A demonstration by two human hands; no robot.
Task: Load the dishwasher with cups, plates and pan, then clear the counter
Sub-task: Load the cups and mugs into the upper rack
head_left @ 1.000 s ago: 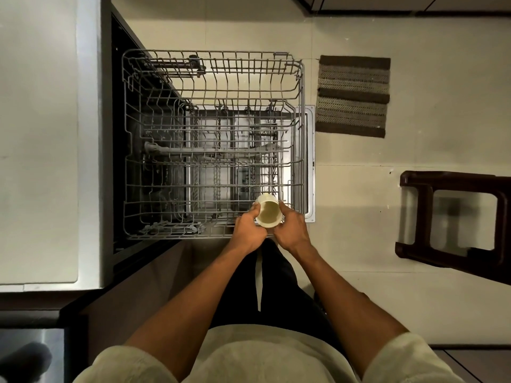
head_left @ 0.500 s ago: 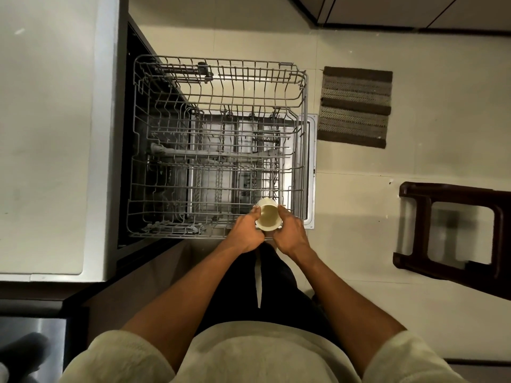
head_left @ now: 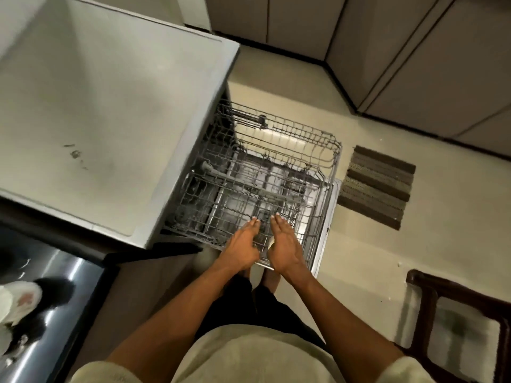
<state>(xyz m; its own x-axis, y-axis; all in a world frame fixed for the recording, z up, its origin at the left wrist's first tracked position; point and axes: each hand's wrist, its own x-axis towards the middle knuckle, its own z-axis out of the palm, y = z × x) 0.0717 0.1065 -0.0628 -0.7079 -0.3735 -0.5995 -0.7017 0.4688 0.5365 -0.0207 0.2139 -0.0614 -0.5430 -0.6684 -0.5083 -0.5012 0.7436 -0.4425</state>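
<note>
— Looking at the hands first: the left hand [head_left: 243, 246] and the right hand [head_left: 284, 247] are both over the near corner of the rack [head_left: 333, 150], fingers straight, holding nothing.

— And the cup?

— The cup [head_left: 271, 242] is between the two hands, low in the rack. Only a small pale edge shows beside the right palm (the hand covers the rest). If a hand touches it, I cannot tell.

— The rack is pulled out?

— Yes, it stands out from the dishwasher, under the edge of the white counter [head_left: 110, 100]. I see no other dishes in it.

— What is around?

— A striped mat [head_left: 377, 186] lies on the floor just beside the rack. A dark wooden chair [head_left: 453, 322] is at the right, well apart. At the far left is a steel sink [head_left: 63, 299] with some blurred white dishes [head_left: 19, 302].
</note>
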